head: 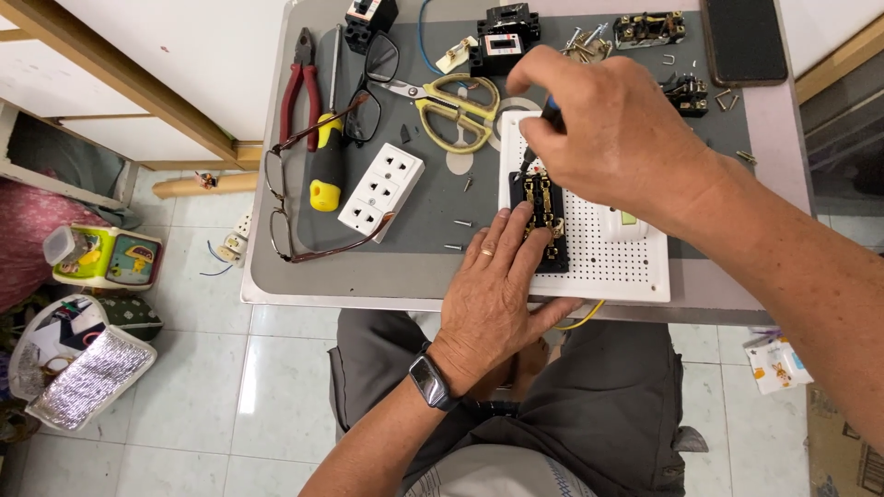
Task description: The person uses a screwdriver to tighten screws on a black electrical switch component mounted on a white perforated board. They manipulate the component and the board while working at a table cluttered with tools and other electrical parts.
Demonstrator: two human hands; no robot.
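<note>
- Your left hand (491, 299) lies flat, fingers spread and open, pressing down on the near edge of the white perforated board (608, 262); its fingertips touch the black socket mechanism (543, 221) and steady it, but they grip nothing.
- Your right hand (612, 138) is closed around a small screwdriver (543, 129); only a bit of dark handle and shaft shows under your knuckles, with the tip pointing down at the top of the mechanism.
- The mechanism, with its brass contacts, sits on the left part of the board, between your two hands, at the front of the grey work mat (433, 207).
- The step in hand looks like work on a terminal screw at the far end of the mechanism; whether you are tightening or loosening, the view does not tell.
- For the next move, I judge you need to keep the tip seated square in the screw head and hold the left hand's pressure steady, so the part does not skate across the board.
- A yellow wire (578, 320) curls out under the near edge of the board; mind it does not get pinched.
- Loose screws (458, 224) lie on the mat just left of the board, within easy reach of your left hand.
- Further left sit a white triple socket (380, 191), a yellow-handled screwdriver (326, 170), red-handled pliers (301, 83), spectacles (295, 198) and yellow scissors (451, 109), all well apart from the work.
</note>
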